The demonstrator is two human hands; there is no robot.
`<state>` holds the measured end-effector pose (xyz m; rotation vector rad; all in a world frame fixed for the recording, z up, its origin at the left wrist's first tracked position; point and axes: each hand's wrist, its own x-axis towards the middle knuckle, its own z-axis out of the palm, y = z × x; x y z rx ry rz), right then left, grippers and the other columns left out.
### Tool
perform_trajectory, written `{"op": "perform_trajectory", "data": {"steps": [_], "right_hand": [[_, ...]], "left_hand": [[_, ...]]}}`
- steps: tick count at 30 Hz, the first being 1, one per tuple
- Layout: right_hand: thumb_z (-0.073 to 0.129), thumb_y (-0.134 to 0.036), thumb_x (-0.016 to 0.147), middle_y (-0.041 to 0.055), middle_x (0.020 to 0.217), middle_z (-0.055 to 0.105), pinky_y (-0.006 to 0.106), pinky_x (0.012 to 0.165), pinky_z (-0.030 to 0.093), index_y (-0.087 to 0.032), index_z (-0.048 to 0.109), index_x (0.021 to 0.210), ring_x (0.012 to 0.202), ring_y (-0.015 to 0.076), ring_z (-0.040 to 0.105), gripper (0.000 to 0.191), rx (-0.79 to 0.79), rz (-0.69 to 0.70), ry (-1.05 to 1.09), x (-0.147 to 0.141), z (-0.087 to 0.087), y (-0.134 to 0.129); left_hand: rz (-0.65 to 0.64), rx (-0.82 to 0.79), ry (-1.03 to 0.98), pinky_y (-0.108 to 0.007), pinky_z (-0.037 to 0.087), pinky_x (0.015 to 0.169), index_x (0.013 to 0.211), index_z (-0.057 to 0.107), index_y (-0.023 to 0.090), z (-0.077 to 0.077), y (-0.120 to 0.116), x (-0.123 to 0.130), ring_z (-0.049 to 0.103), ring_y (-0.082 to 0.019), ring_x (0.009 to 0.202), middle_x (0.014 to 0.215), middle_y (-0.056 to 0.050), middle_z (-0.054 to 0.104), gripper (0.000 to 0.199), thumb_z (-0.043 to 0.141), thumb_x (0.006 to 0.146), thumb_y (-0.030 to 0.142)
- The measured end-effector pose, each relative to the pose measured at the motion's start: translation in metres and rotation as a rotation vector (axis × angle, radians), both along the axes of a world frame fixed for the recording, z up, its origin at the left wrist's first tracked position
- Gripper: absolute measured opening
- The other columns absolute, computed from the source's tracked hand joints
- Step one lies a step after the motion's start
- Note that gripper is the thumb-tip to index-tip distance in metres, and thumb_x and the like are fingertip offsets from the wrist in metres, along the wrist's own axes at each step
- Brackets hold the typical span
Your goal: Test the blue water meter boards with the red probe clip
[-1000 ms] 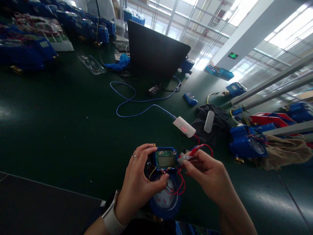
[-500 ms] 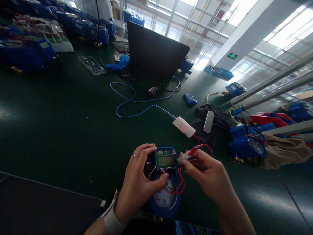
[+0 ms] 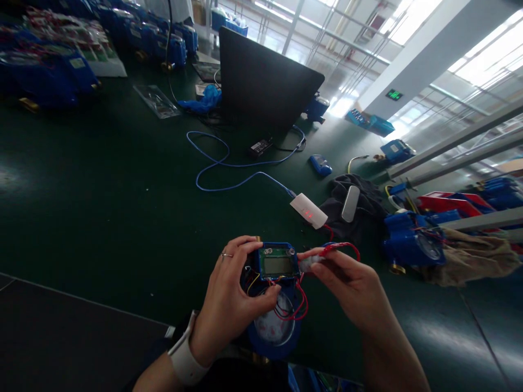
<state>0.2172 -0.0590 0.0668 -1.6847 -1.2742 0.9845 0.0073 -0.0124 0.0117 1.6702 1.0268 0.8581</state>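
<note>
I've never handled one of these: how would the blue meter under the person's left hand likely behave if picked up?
The blue meter is probably heavy for its size, given its brass-coloured fitting. Its uncovered circuit board suggests it may be fragile. The thin red wires lie in loose loops and would likely flop or snag.

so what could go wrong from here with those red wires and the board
The red wires looping over the blue meter, close to the left hand, might snag and be tugged. The circuit board appears uncovered, so the whitish piece pinched in the right hand could scrape it if it slips.
</note>
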Motion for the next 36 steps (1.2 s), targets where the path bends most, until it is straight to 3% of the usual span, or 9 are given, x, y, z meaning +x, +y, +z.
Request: {"op": "perform_trajectory", "data": {"steps": [20,30,36], "right_hand": [[0.070,-0.026,0.084,0.0048,0.090,0.076,0.026,0.062,0.062,-0.022,0.076,0.096,0.071,0.0182,0.072,0.015,-0.025,0.070,-0.101,0.002,0.005,0.003],[0.072,-0.030,0.083,0.0072,0.094,0.073,0.029,0.063,0.063,-0.021,0.076,0.092,0.077,0.0216,0.071,0.014,-0.029,0.097,-0.159,0.005,0.007,0.006],[0.073,-0.026,0.081,0.0065,0.097,0.073,0.030,0.067,0.065,-0.024,0.077,0.091,0.088,0.0231,0.071,0.011,0.045,0.140,-0.258,-0.004,0.011,0.010]], "left_hand": [[-0.010,-0.016,0.015,-0.048,0.045,0.101,0.120,0.052,0.022,0.005,-0.001,0.000,0.052,-0.028,0.121,0.130,-0.010,0.051,0.051,0.073,0.074,0.023],[-0.006,-0.013,0.015,-0.049,0.045,0.101,0.120,0.052,0.023,0.007,0.001,0.001,0.052,-0.030,0.122,0.131,-0.011,0.051,0.050,0.072,0.074,0.022],[-0.006,0.003,0.011,-0.050,0.045,0.100,0.120,0.052,0.024,0.006,0.001,0.001,0.052,-0.030,0.121,0.130,-0.011,0.051,0.048,0.071,0.075,0.023]]}}
